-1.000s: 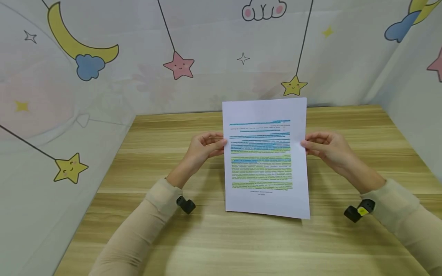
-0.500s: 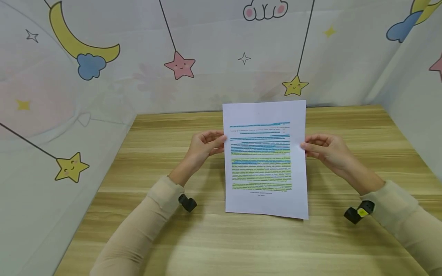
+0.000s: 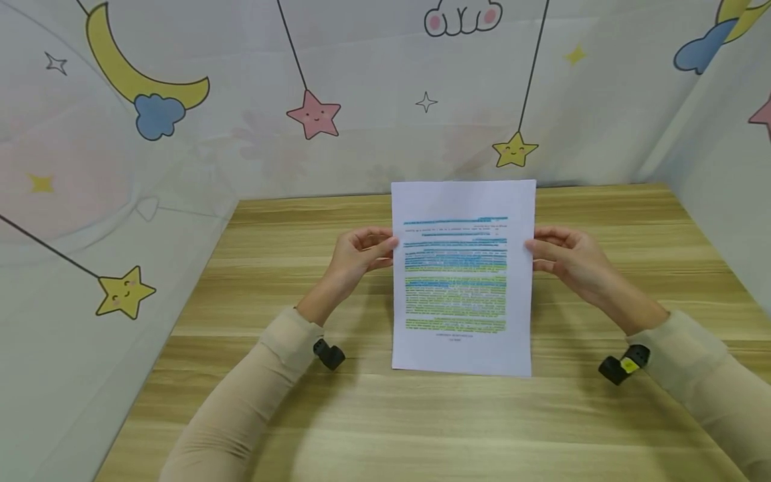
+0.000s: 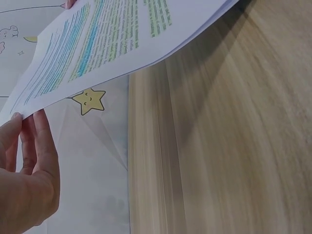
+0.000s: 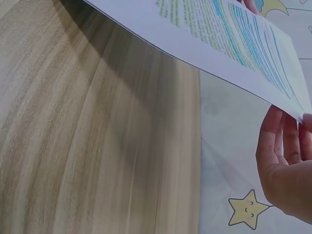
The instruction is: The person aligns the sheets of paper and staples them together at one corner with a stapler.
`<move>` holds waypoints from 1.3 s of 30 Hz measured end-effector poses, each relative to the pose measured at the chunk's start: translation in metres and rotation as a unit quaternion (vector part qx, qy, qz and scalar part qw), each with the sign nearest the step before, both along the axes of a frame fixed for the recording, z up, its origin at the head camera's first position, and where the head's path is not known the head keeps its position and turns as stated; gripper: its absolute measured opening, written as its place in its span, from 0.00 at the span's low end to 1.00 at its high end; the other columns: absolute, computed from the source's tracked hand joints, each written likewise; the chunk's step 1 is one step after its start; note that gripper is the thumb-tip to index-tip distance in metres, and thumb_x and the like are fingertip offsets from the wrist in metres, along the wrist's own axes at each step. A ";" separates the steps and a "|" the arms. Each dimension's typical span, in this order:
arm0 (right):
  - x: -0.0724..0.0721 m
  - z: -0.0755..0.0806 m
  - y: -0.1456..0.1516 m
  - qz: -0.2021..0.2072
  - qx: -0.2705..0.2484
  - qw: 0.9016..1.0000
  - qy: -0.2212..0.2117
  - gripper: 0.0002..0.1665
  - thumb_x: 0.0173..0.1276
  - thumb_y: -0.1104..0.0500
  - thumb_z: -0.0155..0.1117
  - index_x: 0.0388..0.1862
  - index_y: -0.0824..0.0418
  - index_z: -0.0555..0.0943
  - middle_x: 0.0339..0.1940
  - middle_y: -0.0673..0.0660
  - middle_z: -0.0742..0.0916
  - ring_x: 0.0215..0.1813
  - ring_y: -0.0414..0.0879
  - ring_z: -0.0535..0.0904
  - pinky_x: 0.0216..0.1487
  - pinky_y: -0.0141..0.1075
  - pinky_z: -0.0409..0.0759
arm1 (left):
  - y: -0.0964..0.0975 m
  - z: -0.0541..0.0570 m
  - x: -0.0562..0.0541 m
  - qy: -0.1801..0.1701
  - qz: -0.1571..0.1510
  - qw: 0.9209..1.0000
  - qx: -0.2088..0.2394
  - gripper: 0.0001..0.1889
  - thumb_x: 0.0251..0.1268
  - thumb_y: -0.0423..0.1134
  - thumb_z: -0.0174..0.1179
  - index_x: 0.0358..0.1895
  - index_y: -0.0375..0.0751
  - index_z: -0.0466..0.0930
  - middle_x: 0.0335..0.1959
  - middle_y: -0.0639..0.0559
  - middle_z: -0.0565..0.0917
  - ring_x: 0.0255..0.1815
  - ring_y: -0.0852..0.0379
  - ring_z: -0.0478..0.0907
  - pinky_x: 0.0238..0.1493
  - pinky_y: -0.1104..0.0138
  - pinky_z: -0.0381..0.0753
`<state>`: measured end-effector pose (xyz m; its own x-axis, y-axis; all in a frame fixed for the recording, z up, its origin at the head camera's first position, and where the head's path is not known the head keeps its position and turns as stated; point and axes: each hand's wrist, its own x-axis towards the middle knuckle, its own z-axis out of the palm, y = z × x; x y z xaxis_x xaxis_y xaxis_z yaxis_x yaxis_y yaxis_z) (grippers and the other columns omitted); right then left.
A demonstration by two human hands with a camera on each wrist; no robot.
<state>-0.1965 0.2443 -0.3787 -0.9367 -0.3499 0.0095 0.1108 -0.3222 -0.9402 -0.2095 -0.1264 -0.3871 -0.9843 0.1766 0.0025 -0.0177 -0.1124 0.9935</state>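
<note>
A white sheet of paper point(image 3: 458, 355), printed with text and marked in blue and green highlighter, is held up over the table in the head view. Its print appears upside down there. My left hand point(image 3: 361, 254) pinches the left edge between thumb and fingers, and my right hand point(image 3: 569, 258) pinches the right edge at about the same height. In the left wrist view the paper point(image 4: 112, 44) slants above the tabletop, its lower edge looking like more than one layer. The right wrist view shows the right hand's fingers point(image 5: 268, 134) behind the paper, thumb in front.
Beneath the paper lies a wood-grain table point(image 3: 337, 428). A pale cloth backdrop point(image 3: 373, 67) with printed stars, moons and clouds rises behind the table and along its sides. Each wrist wears a small black camera, such as the left wrist camera point(image 3: 328, 353).
The paper's top edge has dropped slightly and its lower right corner has risen, so it sits squarer to view. The right hand has shifted up a little on its edge. Both hands keep their pinch.
</note>
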 end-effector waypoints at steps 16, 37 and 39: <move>-0.001 -0.005 -0.002 -0.049 0.024 0.998 -0.019 0.08 0.68 0.74 0.63 0.37 0.66 0.86 0.35 0.57 0.89 0.31 0.47 0.85 0.36 0.35 0.88 | -0.002 -0.008 0.004 0.008 -0.004 1.000 -0.005 0.07 0.65 0.28 0.66 0.44 0.30 0.84 0.40 0.44 0.86 0.36 0.53 0.85 0.45 0.60 0.87; 0.010 -0.030 0.000 -0.029 0.128 0.988 -0.076 0.02 0.68 0.66 0.68 0.37 0.62 0.86 0.35 0.54 0.90 0.33 0.46 0.85 0.39 0.35 0.87 | -0.002 -0.034 0.017 -0.087 -0.002 0.994 -0.073 0.09 0.64 0.26 0.66 0.46 0.28 0.82 0.39 0.45 0.86 0.37 0.56 0.85 0.44 0.62 0.88; 0.012 -0.034 0.000 -0.028 0.142 0.986 -0.084 0.02 0.68 0.66 0.68 0.37 0.61 0.86 0.35 0.53 0.90 0.33 0.45 0.85 0.39 0.34 0.87 | -0.002 -0.037 0.018 -0.084 -0.010 0.993 -0.079 0.10 0.65 0.26 0.65 0.47 0.26 0.81 0.39 0.44 0.86 0.37 0.55 0.85 0.45 0.61 0.88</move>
<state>-0.1849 0.2445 -0.4125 -0.9350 -0.2631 -0.2379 0.2618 -0.0591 -0.9633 -0.1914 -0.1284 -0.4240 -0.9648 0.1813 -0.1906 -0.1852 0.0465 0.9816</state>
